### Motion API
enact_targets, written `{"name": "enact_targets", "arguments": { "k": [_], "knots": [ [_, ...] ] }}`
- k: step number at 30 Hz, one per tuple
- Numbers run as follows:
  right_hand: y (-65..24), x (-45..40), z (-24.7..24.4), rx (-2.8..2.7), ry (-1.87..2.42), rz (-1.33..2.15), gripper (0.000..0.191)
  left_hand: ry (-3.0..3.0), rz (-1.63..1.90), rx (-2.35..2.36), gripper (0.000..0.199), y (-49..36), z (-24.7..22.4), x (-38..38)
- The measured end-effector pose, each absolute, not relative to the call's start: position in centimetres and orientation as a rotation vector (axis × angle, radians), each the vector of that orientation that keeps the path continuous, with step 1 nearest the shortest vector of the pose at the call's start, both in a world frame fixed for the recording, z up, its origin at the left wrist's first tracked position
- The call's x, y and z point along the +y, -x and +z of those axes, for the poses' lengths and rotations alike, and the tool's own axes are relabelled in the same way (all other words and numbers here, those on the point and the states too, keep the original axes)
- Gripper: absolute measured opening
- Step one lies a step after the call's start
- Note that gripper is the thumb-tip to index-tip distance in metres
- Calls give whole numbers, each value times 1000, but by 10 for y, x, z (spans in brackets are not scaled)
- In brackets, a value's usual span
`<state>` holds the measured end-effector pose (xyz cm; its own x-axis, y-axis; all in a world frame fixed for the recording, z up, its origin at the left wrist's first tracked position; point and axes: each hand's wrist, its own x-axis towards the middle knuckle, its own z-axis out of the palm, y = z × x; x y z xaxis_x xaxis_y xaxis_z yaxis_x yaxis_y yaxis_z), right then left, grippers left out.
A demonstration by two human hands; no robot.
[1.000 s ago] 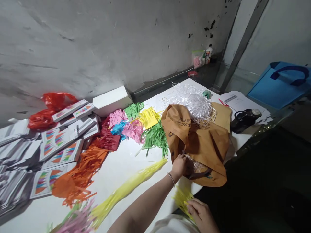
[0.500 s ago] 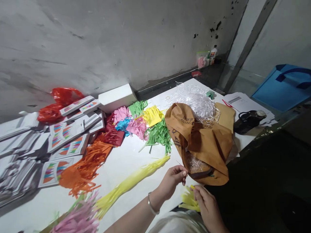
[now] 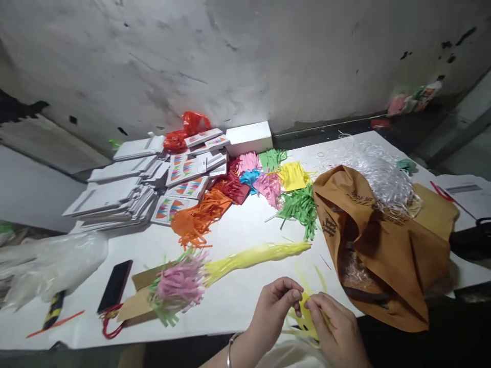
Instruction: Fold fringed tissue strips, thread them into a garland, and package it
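My right hand (image 3: pixel 333 323) pinches a yellow tissue-paper tassel (image 3: pixel 311 327) by its gathered top; the loose strips spread out below and behind the fingers. Close beside it, my left hand (image 3: pixel 276 307), with a bangle at the wrist, has thumb and fingers curled together at the tassel's top. What those fingers hold, if anything, is too small to make out. Just beyond the hands, a long bundle of yellow tissue strips (image 3: pixel 257 257) lies across the white table. The brown fabric bag (image 3: pixel 406 260) sits to the right, with clear shredded material in its opening.
Fringed paper lies behind: orange (image 3: pixel 199 217), green (image 3: pixel 301 208) and yellow (image 3: pixel 294 176). White string (image 3: pixel 379 174) is heaped behind the bag. At the left are printed packets (image 3: pixel 187 168), white stacks (image 3: pixel 115 197), a pink tassel bundle (image 3: pixel 182 281) and a phone (image 3: pixel 115 286).
The view has swung left, bringing the phone and plastic bag into sight. My left hand has come over to my right hand at the yellow tassel.
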<state>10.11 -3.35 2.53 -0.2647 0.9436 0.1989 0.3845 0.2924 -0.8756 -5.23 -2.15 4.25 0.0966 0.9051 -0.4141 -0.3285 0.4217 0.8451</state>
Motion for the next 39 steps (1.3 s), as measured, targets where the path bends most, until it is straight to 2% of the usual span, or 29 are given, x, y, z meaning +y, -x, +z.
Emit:
{"name": "enact_targets", "arguments": {
  "k": [18, 26, 39],
  "knots": [
    [-53, -26, 37, -2053, 1038, 808, 28, -754, 1104, 1157, 37, 101, 33, -35],
    [-49, -22, 36, -2016, 1127, 1021, 29, -1107, 1017, 1335, 29, 112, 30, -37],
    [-45, -18, 28, -1950, 1141, 1050, 22, -1073, 984, 1396, 31, 112, 25, -34]
  ]
}}
